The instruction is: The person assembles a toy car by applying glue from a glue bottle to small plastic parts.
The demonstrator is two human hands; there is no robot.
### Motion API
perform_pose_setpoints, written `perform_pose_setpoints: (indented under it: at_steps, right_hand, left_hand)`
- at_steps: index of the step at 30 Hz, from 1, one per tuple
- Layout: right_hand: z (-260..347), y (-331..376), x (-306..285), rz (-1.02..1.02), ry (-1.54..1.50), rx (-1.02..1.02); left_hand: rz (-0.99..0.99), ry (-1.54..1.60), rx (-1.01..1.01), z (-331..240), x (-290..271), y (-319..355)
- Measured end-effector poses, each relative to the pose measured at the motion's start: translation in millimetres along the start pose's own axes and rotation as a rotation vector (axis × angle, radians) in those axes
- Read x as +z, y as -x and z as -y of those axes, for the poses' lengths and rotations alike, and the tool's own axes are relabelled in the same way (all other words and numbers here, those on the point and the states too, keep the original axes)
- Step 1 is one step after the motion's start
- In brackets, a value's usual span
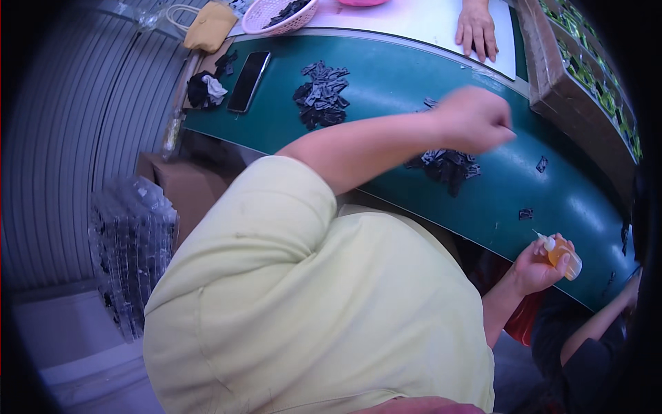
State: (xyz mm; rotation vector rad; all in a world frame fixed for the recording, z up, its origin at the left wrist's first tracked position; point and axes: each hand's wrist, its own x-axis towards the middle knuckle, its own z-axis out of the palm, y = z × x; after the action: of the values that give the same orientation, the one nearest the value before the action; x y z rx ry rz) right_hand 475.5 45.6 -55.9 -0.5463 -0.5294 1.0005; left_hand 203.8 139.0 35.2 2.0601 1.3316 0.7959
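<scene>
My left arm reaches across the green table (386, 76). Its hand (476, 119), blurred by motion, is closed above a pile of small black pieces (445, 169); whatever its fingers hold, if anything, is hidden. At the table's near edge on the right, my right hand (538, 272) grips a small clear squeeze bottle (567, 261). Orange-yellow liquid shows inside it, and its thin nozzle points up and left. Close to that nozzle lies one flat black piece (526, 214). Another loose black piece (542, 164) rests farther back.
A second black pile (322, 95) and a phone (249, 81) occupy the table's left side. Behind stand a pink basket (262, 19) and a tan bag (210, 27). Another person's hand (476, 33) rests on the white surface. A carton (552, 62) borders the right; another person's forearm (600, 321) is lower right.
</scene>
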Motion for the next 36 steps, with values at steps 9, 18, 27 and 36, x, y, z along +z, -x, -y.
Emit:
perform_pose_setpoints:
  at_steps: [9,18,27,36]
  right_hand:
    - [3,3,11,-0.009,0.086,-0.027]
    - [2,13,20,-0.056,0.085,-0.004]
    - [5,21,48,-0.072,0.081,-0.028]
    - [-6,30,56,0.039,0.266,-0.161]
  left_hand:
    - [-0.42,-0.402,-0.747,193,-179,111]
    - [-0.362,0.112,-0.607,156,-186,102]
    - [0.287,0.93,-0.288,-12,-13,51]
    - [0.425,0.928,-0.398,-25,58,46]
